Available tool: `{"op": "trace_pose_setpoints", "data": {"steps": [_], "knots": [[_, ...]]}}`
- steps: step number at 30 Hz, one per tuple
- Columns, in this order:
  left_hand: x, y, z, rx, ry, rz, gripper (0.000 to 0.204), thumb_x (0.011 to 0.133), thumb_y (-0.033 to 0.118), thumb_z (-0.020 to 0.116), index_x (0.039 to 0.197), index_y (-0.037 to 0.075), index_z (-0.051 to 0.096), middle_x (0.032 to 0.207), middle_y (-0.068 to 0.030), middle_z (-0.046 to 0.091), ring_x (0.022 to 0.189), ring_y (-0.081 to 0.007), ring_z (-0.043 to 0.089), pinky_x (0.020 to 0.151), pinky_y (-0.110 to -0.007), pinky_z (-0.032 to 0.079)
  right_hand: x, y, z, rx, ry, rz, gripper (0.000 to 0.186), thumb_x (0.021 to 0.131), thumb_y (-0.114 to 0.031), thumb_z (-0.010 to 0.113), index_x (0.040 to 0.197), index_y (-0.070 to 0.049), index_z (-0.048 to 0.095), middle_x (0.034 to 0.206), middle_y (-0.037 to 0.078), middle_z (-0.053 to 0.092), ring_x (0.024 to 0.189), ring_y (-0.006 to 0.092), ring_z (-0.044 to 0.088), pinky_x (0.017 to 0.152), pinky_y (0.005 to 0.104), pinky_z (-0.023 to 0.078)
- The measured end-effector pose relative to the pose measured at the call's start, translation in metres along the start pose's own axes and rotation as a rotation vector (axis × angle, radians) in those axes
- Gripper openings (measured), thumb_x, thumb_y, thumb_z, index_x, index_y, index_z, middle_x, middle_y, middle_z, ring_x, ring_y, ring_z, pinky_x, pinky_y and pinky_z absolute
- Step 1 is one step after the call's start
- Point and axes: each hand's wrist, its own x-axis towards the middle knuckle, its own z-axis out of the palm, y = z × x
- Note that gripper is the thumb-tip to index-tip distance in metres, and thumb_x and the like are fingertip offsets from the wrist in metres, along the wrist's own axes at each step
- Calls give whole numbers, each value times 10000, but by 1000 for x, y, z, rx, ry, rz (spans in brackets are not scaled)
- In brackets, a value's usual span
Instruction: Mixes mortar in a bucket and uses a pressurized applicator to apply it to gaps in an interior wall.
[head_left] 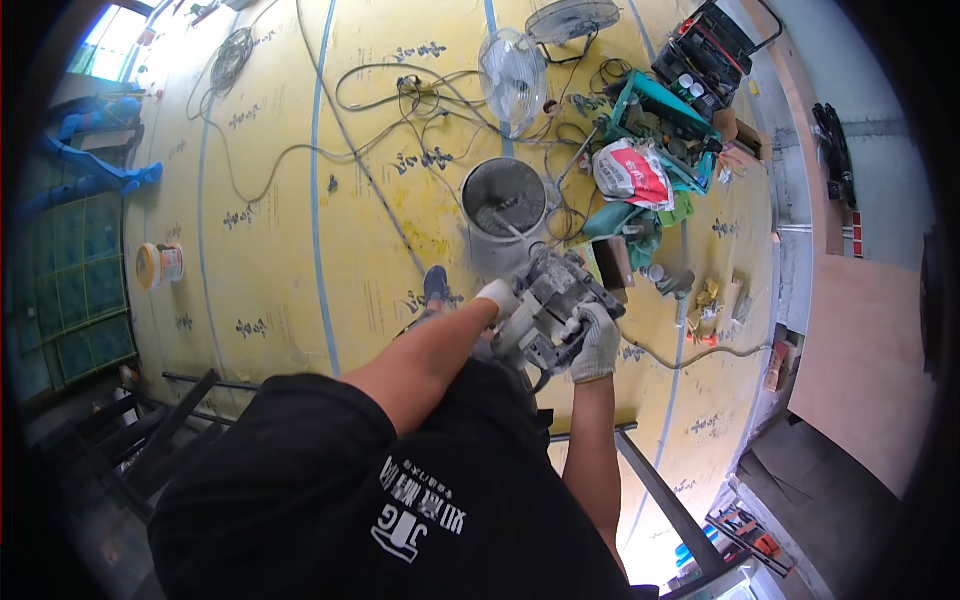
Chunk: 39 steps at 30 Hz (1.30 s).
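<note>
A dusty handheld paddle mixer [560,295] is held in front of my body, tilted toward a bucket. My left hand [498,298], in a white glove, grips its left side, with the fingers partly hidden. Around the handle on the right side closes my right hand [597,343], also gloved. From the mixer a pale shaft [510,228] runs into grey wet mortar [503,188]. The mortar sits in a round grey bucket [490,258] just beyond the mixer. The paddle end is hidden in the mortar.
Yellow sheeting [260,240] covers the floor, crossed by loose cables [300,148]. Beyond the bucket stand fans [513,80]. To the right are a red-and-white bag [633,175], a teal crate [640,100] and an open cardboard box [610,265]. A small white bucket [168,264] stands left.
</note>
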Motion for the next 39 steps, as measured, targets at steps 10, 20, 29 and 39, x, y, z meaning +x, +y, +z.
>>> {"op": "trace_pose_setpoints", "data": {"steps": [10, 20, 29, 39], "knots": [[-35, 34, -25, -124, -23, -92, 327, 960, 212, 539, 1058, 1, 768, 972, -198, 764, 799, -332, 769, 674, -425, 619, -2, 2, -12, 59, 53, -20, 85, 860, -106, 619, 799, -116, 561, 676, 15, 524, 537, 137, 524, 479, 334, 472], [-33, 20, -4, -235, 114, -78, 379, 941, 275, 606, 1041, -61, 750, 961, -238, 750, 830, -368, 758, 737, -455, 601, -4, 6, -19, 45, 14, -16, 74, 876, -105, 620, 815, -96, 579, 662, 22, 524, 509, 143, 516, 475, 338, 483], [33, -28, 29, -52, 37, 111, 461, 963, 328, 609, 1024, -114, 729, 883, -279, 724, 720, -403, 735, 620, -532, 592, -9, 4, -9, 9, -12, 10, 35, 864, -92, 627, 855, -100, 595, 691, 13, 539, 521, 133, 530, 476, 332, 483], [-42, 27, -13, -36, -39, -38, 299, 952, 168, 538, 1024, -13, 765, 931, -194, 766, 769, -313, 769, 677, -428, 626, -3, 8, -11, 26, 42, -23, 69, 853, -70, 639, 843, -114, 587, 673, 7, 546, 511, 130, 531, 463, 331, 470]]}}
